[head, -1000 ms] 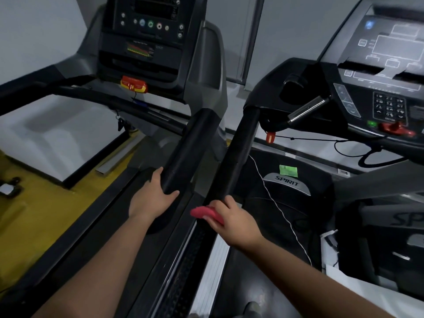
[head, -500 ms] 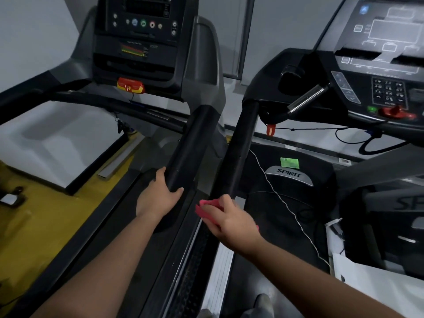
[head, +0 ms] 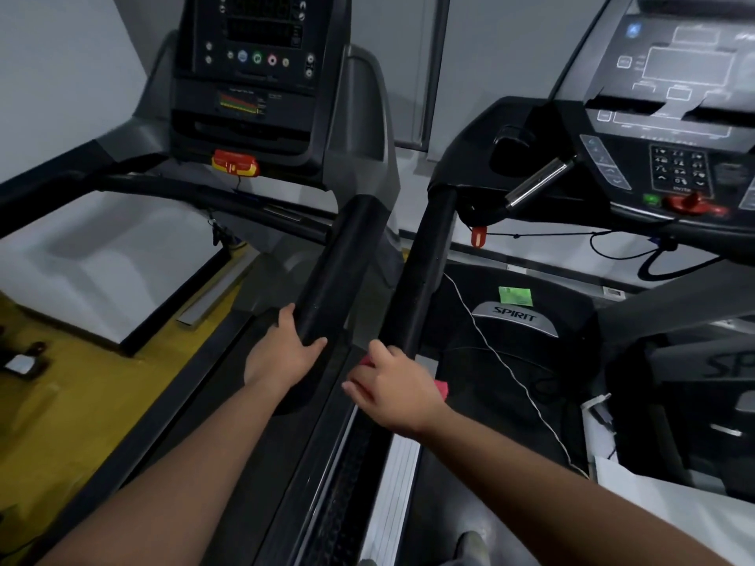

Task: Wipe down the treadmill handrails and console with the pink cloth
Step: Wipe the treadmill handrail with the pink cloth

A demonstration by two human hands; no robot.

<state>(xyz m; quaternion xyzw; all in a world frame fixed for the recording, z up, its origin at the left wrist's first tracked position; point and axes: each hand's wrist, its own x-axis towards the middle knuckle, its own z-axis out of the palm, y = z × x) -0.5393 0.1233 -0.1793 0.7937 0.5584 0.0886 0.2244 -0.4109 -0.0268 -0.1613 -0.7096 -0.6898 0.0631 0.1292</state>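
I judge the pink cloth (head: 442, 388) soft, light and limp; it is best held bunched in the palm so it wraps the rail. Only two bright pink edges show (the rest is hidden) under my right hand (head: 394, 384), whose fingers curl round it at the black handrail (head: 425, 271)'s lower end. My left hand (head: 282, 353) grips the neighbouring handrail (head: 339, 271).

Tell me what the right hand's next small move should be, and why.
Probably slide the right hand up the black handrail toward the console. It grips the pink cloth at the rail's near end, so the whole length above lies ahead of the cloth. The left hand grips the neighbouring rail, seemingly as a brace.
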